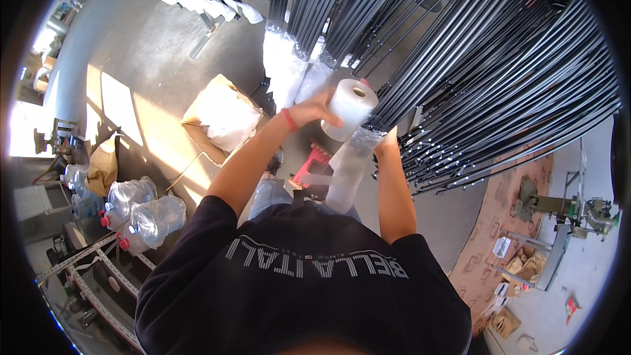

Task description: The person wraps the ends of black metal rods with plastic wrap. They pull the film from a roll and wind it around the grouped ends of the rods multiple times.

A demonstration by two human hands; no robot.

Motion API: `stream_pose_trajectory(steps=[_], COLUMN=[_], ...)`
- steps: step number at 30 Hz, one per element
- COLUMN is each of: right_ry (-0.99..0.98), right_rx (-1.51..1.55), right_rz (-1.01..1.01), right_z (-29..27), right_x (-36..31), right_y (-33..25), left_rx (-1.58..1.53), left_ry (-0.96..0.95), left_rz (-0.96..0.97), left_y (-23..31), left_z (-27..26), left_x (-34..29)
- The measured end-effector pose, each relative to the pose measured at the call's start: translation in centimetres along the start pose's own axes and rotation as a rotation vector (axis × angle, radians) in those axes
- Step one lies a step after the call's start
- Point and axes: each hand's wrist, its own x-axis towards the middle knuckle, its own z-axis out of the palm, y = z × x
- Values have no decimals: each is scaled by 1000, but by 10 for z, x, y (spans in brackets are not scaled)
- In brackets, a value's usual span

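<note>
In my left hand (319,110) is a thick roll of clear stretch film (353,108), my fingers wrapped round its side and its cardboard core facing up. My right hand (388,141) is at the end of a bundle of thin black rods (401,92), just right of the roll; its fingers are mostly hidden behind the bundle. Film (369,137) is wound round the rod ends there, and a whitish translucent sleeve (345,181) hangs below toward my lap. Farther off, other black rod bundles (305,10) have white wrapped ends (282,59).
Many loose black rods (513,85) fan out at the right. An open cardboard box (220,121) with white sheets sits at left, near large clear water bottles (154,217) and a metal frame (92,289). A red stand (312,164) is below my hands; a machine (565,207) is far right.
</note>
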Motion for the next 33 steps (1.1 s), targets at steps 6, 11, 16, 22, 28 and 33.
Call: stream_pose_trajectory(steps=[6,11,16,22,28,33], right_ry=[152,57,53,138,269,264], right_rx=[-43,-189,-61,-109,-105,67], right_rz=[43,-114,-77,-187,-303,-481], right_z=[21,25,20,18,37,10], right_x=[-47,-50,-45,-39,-34,-91], right_y=[3,7,10,16,31,29], left_rx=[-87,-10,-417,-139,635,544], left_ry=[44,-8,-203,-214,-190,-98], left_rz=[-40,53,8,17,361,194], left_y=[14,17,24,35,67,66], left_z=[3,-7,-28,-18,62,76], left_x=[-11,-5,-13,-39,-43,-40])
